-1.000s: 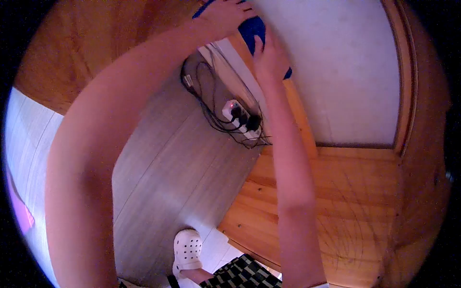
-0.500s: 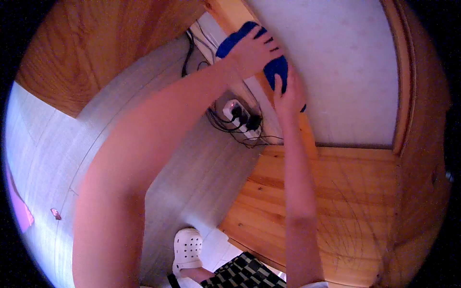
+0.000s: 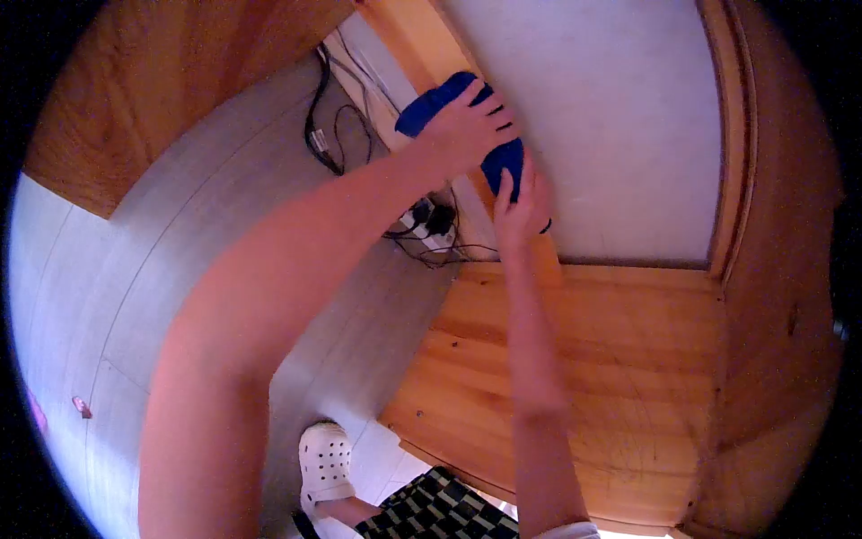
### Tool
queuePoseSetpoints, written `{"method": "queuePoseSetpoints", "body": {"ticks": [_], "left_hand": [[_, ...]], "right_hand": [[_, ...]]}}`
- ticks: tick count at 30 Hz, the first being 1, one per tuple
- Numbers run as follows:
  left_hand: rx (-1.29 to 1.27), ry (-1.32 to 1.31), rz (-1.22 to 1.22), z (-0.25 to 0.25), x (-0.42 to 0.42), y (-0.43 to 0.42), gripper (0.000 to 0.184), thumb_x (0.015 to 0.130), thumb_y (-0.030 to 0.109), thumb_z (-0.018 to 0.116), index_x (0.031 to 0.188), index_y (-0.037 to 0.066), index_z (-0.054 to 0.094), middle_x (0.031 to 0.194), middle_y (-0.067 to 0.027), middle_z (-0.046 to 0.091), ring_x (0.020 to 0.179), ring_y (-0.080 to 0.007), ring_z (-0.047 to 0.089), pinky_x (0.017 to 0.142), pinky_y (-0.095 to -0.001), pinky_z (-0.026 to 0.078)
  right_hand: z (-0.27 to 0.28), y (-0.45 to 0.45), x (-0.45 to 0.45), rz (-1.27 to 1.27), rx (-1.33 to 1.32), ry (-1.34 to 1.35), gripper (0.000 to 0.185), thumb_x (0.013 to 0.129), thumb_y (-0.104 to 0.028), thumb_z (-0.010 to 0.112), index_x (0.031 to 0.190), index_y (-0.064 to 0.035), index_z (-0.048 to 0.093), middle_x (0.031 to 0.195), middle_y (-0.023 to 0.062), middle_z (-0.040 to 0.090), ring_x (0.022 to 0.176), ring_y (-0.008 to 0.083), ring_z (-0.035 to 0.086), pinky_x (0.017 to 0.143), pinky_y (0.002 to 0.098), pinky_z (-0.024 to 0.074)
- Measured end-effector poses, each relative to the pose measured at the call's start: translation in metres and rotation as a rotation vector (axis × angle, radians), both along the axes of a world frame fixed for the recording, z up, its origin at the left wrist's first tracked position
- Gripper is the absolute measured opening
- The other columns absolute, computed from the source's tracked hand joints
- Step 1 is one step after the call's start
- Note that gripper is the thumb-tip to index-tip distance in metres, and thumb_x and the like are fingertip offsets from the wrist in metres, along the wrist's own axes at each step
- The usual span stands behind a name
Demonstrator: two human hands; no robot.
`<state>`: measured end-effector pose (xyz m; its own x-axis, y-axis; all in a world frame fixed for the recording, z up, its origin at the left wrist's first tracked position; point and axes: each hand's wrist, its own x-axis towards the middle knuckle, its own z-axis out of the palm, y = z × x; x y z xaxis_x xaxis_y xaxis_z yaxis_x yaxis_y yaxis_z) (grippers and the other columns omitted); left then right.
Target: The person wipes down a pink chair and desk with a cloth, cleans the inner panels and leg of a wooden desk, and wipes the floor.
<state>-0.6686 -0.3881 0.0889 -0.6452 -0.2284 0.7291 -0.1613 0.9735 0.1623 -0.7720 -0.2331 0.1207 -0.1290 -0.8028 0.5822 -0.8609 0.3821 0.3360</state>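
Observation:
A dark blue cloth [image 3: 424, 110] is draped over a light wooden rail [image 3: 420, 40] along the edge of a pale panel. My left hand [image 3: 471, 128] lies on top of the cloth with its fingers stretched and apart, blue showing between them. Lower along the rail, my right hand [image 3: 528, 205] grips the cloth's near end, thumb on one side and fingers on the other. Part of the cloth is hidden under both hands.
Below the rail, a white power strip [image 3: 437, 235] with black plugs lies among loose cables [image 3: 328, 148]. A wooden board [image 3: 557, 359] spans the lower right. A wooden furniture panel [image 3: 171, 99] stands at upper left. A white clog [image 3: 325, 463] rests on the grey floor.
The view has shifted, so the surroundings sit farther left. Both hands stay on the blue cloth, with little visible change along the rail.

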Motion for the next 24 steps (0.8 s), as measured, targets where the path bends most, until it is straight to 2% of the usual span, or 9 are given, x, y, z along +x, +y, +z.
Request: {"method": "queuePoseSetpoints", "body": {"ticks": [4, 11, 12, 16, 19, 24], "left_hand": [[0.039, -0.085, -0.046, 0.002, -0.008, 0.02, 0.049, 0.086, 0.019, 0.053, 0.135, 0.018, 0.048, 0.137, -0.0026, 0.049, 0.134, -0.0237, 0.038, 0.114, -0.0484, 0.019], [0.023, -0.036, -0.106, -0.003, -0.029, 0.063, 0.039, 0.086, 0.024, 0.052, 0.125, 0.019, 0.056, 0.13, -0.0019, 0.053, 0.129, -0.0223, 0.042, 0.114, -0.0483, 0.022], [0.029, -0.034, -0.108, -0.003, -0.032, 0.067, 0.039, 0.086, 0.024, 0.052, 0.125, 0.019, 0.056, 0.13, -0.0019, 0.053, 0.129, -0.0223, 0.042, 0.114, -0.0483, 0.022], [0.017, -0.071, -0.111, -0.002, -0.039, 0.079, 0.041, 0.086, 0.025, 0.053, 0.126, 0.018, 0.055, 0.13, -0.0016, 0.052, 0.128, -0.0224, 0.041, 0.113, -0.0488, 0.022], [-0.009, -0.068, -0.109, -0.003, -0.046, 0.094, 0.042, 0.086, 0.027, 0.053, 0.126, 0.017, 0.054, 0.131, -0.0013, 0.052, 0.129, -0.0225, 0.041, 0.114, -0.049, 0.02], [0.03, -0.051, -0.189, -0.012, -0.071, 0.139, 0.049, 0.084, 0.032, 0.056, 0.129, 0.014, 0.052, 0.132, -0.003, 0.05, 0.131, -0.0236, 0.039, 0.116, -0.0495, 0.016]], "right_hand": [[-0.007, 0.019, -0.011, 0.056, -0.047, 0.0, 0.043, 0.094, -0.027, 0.056, 0.129, -0.0033, 0.054, 0.106, 0.0213, 0.062, 0.095, 0.0378, 0.059, 0.08, 0.0442, 0.0463], [-0.013, 0.063, -0.012, -0.144, -0.074, -0.05, 0.048, 0.094, -0.034, 0.053, 0.126, 0.0012, 0.053, 0.114, 0.0225, 0.061, 0.101, 0.04, 0.057, 0.087, 0.0468, 0.043], [-0.014, 0.066, -0.012, -0.215, -0.073, -0.056, 0.049, 0.094, -0.035, 0.053, 0.126, 0.0017, 0.052, 0.115, 0.023, 0.06, 0.102, 0.0408, 0.056, 0.089, 0.0476, 0.0417], [-0.015, 0.081, -0.021, -0.157, -0.062, -0.012, 0.051, 0.094, -0.037, 0.052, 0.128, 0.0006, 0.05, 0.117, 0.0239, 0.059, 0.106, 0.0417, 0.054, 0.092, 0.0489, 0.0389], [-0.016, 0.093, -0.022, -0.208, -0.025, -0.114, 0.051, 0.094, -0.036, 0.049, 0.132, -0.0022, 0.046, 0.124, 0.0216, 0.055, 0.113, 0.0403, 0.05, 0.097, 0.05, 0.0346], [-0.029, 0.126, -0.025, -0.371, -0.107, -0.025, 0.056, 0.096, -0.045, 0.041, 0.133, -0.0036, 0.047, 0.129, 0.0205, 0.053, 0.119, 0.041, 0.046, 0.101, 0.053, 0.0312]]}}
